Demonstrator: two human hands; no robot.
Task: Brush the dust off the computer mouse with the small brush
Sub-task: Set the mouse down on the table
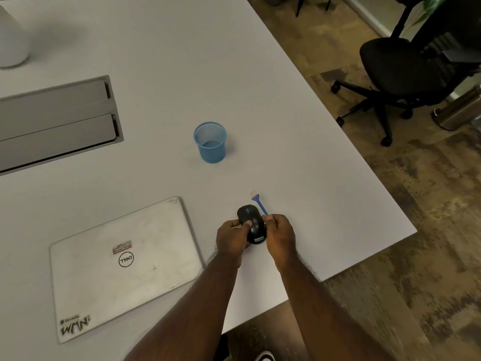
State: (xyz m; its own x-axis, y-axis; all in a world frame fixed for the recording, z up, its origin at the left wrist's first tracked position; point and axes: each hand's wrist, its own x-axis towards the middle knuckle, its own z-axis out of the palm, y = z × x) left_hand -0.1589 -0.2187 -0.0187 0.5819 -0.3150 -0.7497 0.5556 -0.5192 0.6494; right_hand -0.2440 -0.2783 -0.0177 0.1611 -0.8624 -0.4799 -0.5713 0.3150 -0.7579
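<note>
A black computer mouse (252,222) rests near the front right part of the white table (299,131). My left hand (232,237) grips its left side, thumb on top. My right hand (279,231) pinches the end of the small brush (258,201), which has a blue handle and pale bristles. The brush points away from me, its bristles beyond the mouse's far end and not touching it. A small label shows on the mouse's near end.
A closed white laptop (122,261) lies to the left of my hands. A blue mesh cup (210,142) stands farther back. A grey cable tray (57,118) is sunk into the table at left. A black office chair (400,69) stands off the table's right edge.
</note>
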